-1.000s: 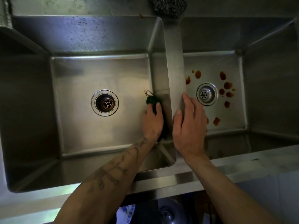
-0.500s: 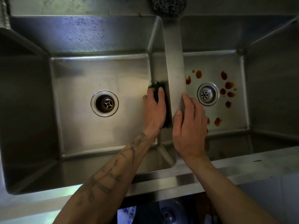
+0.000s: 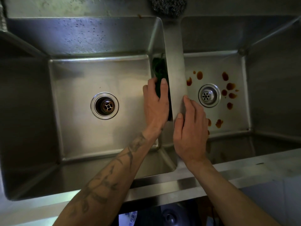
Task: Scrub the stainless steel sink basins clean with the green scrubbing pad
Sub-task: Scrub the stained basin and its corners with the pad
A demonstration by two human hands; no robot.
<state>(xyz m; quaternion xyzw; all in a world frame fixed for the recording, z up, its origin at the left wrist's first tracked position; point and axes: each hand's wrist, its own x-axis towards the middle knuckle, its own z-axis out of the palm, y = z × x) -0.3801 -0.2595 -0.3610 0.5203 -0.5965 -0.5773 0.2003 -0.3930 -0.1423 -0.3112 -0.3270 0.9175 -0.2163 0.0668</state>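
Observation:
A double stainless steel sink fills the view. My left hand (image 3: 156, 103) holds the green scrubbing pad (image 3: 159, 70) flat against the right inner wall of the left basin (image 3: 78, 88), fingers wrapped over the pad's lower end. My right hand (image 3: 189, 132) rests open on the divider (image 3: 175, 66) between the basins, fingertips reaching over its right edge. The right basin (image 3: 216, 66) floor carries several brown stains (image 3: 230, 86) around its strainer drain (image 3: 209, 95).
The left basin has an open drain (image 3: 104, 106) at its centre and water droplets on its back wall. A steel wool ball (image 3: 167, 4) lies on the back ledge above the divider. The front rim (image 3: 162, 188) runs along the bottom, with dark items below it.
My left hand has slid the pad away from me along the left basin's right wall, toward the back corner. My right hand has stayed on the divider.

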